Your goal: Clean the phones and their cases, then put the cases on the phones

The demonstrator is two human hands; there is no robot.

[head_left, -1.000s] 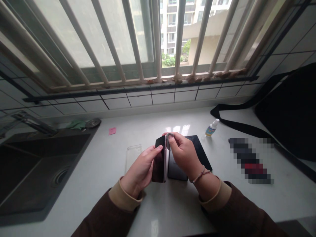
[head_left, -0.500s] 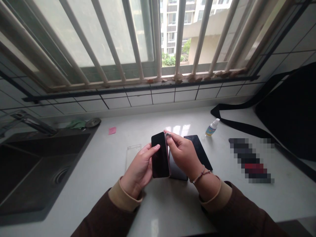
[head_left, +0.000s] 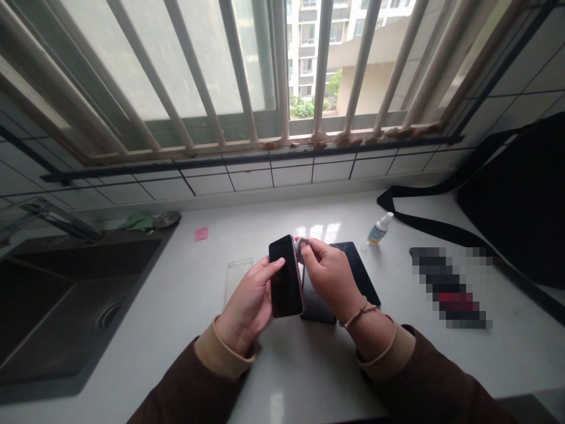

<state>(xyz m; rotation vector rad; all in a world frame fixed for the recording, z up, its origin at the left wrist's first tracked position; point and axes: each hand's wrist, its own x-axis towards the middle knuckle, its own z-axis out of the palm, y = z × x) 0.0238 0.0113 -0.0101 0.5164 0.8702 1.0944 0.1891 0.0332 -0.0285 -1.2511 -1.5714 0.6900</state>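
Observation:
A smartphone (head_left: pixel 286 288) with a dark screen and a pinkish edge is held upright, screen towards me. My left hand (head_left: pixel 253 294) grips it from the left, thumb lying on the screen. Between the thumb and fingers of my right hand (head_left: pixel 329 268) is pinched a small grey cloth (head_left: pixel 301 249), against the phone's upper right edge. Beneath that hand, a dark tablet (head_left: pixel 359 274) and a dark grey flat item (head_left: pixel 318 303) lie on the counter. A clear phone case (head_left: pixel 236 274) sits partly hidden behind my left hand.
On the white counter (head_left: pixel 176 330) stand a small spray bottle (head_left: pixel 379 229) and, further left, a pink sticky note (head_left: pixel 201 234). A dark sink (head_left: pixel 83 318) with a tap (head_left: pixel 66 221) fills the left. At right are a black bag (head_left: pixel 516 194) with straps and a blurred-out patch.
My right hand has shifted slightly right, and more of the grey cloth shows beside the phone's edge. The phone has tilted a little; my left hand keeps its grip.

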